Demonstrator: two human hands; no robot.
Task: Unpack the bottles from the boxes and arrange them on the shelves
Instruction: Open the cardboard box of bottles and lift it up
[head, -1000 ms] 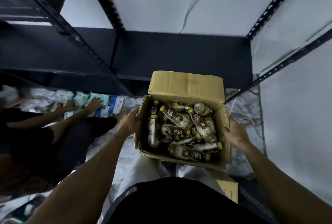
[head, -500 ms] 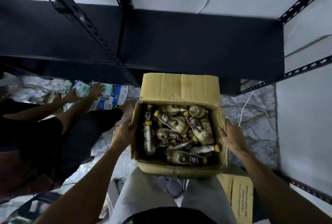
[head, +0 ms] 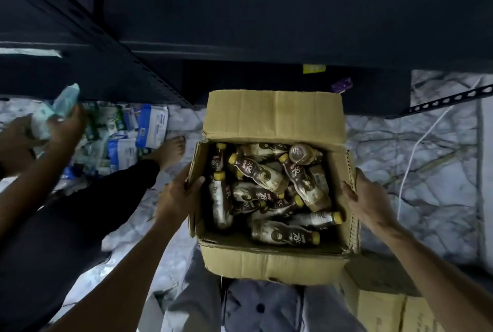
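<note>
Marble floor (head: 440,171) below a dark shelf (head: 266,17): my left hand (head: 178,195) and right hand (head: 365,198) clasp opposite box (head: 272,262) walls, balancing the bottles (head: 256,171) between them.

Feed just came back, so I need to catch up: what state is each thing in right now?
Box: open, back flap up, gripped at both side walls.
Bottles: capped, lying jumbled inside the box.
Left hand: grips the box's left wall, thumb over the rim.
Right hand: grips the box's right wall.
Shelf: no bottles visible on it.
Packets: piled on the floor.
</note>
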